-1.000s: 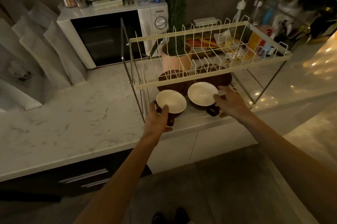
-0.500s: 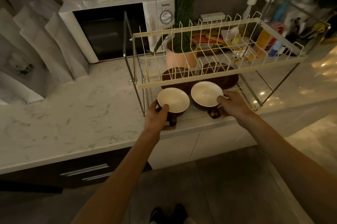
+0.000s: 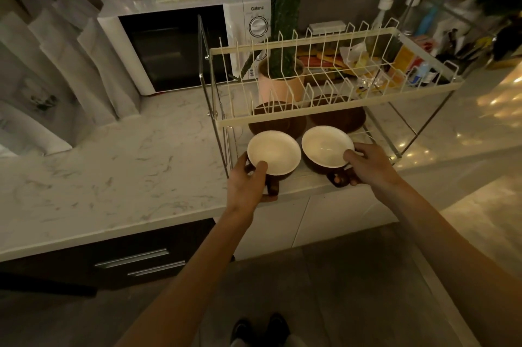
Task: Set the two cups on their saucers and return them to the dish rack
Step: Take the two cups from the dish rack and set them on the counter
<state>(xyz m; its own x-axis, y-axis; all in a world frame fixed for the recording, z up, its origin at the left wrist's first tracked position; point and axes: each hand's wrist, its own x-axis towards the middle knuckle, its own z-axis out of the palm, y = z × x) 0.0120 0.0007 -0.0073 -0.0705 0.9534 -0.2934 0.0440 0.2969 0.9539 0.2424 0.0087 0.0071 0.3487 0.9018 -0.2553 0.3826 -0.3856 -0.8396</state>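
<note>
left hand [image 3: 248, 181] gripping left cup [image 3: 274, 153], right hand [image 3: 370, 163] gripping right cup [image 3: 327, 146]

White marble counter [image 3: 118, 166] carries it all: the wire dish rack [image 3: 333, 92] stands at its front edge, a microwave [image 3: 180, 44] behind-left of the rack, a pink plant pot [image 3: 278, 88] just behind it.

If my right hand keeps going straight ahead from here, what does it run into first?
Probably the right brown round saucer on the dish rack's lower tier, just beyond the white-lined brown cup your right hand holds; depth is uncertain.
</note>
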